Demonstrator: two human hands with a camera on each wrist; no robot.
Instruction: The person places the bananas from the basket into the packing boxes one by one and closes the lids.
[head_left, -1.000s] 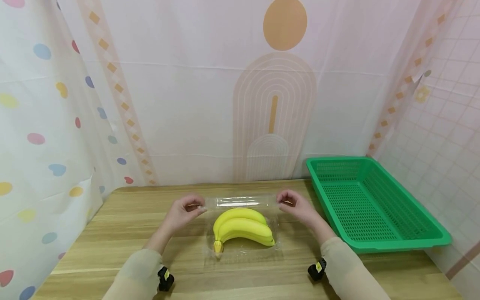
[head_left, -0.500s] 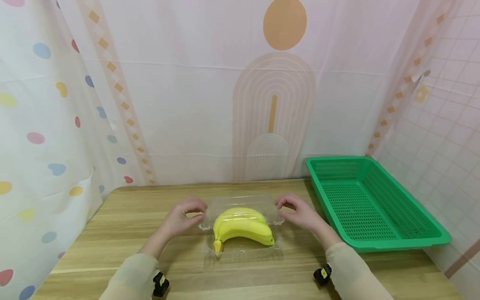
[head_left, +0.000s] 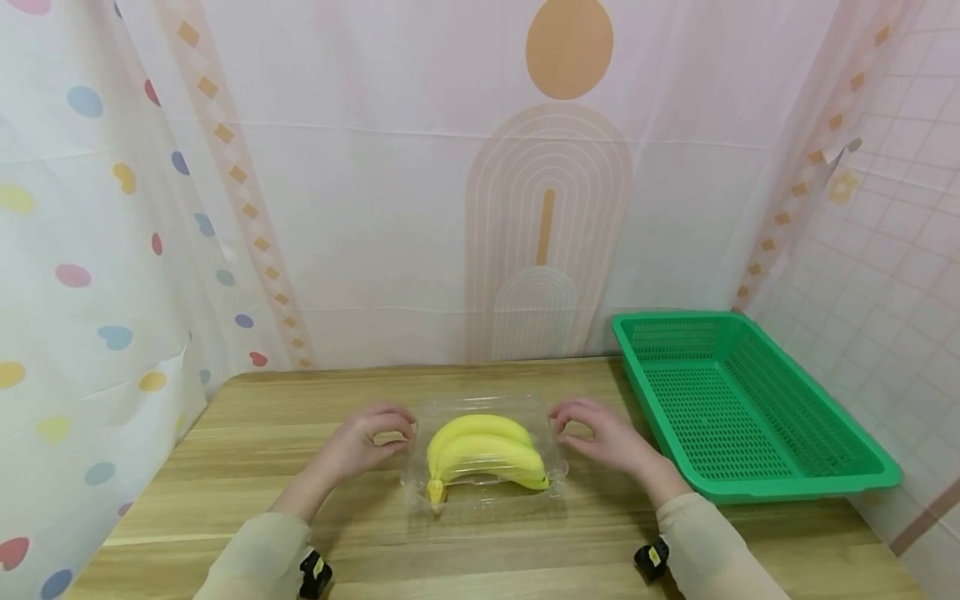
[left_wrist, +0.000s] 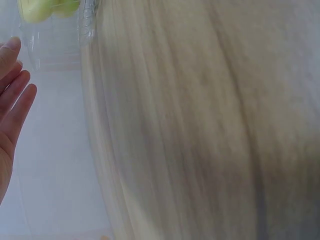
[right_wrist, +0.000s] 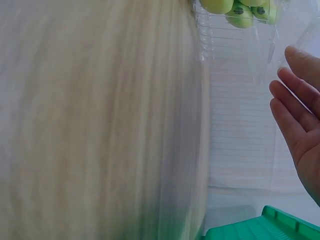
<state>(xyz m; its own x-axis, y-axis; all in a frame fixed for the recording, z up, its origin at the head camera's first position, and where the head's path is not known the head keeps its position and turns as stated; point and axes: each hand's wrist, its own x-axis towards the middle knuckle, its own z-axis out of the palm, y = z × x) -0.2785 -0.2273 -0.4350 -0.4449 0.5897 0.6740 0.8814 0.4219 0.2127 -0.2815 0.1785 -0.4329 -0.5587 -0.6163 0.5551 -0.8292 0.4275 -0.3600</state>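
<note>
A bunch of yellow bananas (head_left: 487, 457) lies in a clear plastic clamshell box (head_left: 487, 515) on the table. The box's hinged lid overlaps the bananas in the head view, its front edge low toward the person. At the lid's left side is my left hand (head_left: 375, 433), thumb and fingers apart, fingertips right at the plastic. My right hand (head_left: 592, 429) mirrors it on the right side. In both wrist views the fingers look fairly straight, and the tips of the left fingers (left_wrist: 31, 90) and right fingers (right_wrist: 275, 90) stand close to clear plastic.
A green perforated plastic basket (head_left: 720, 417) stands on the right part of the wooden table (head_left: 285, 400). Patterned curtains (head_left: 375, 208) hang behind the table and along both sides. Black wrist cameras (head_left: 315, 573) sit by the sleeves.
The lid has swung down toward the person, over the bananas. Both hands have followed it slightly forward and down, their pinch on its edges loosening. The box and basket have stayed put.
</note>
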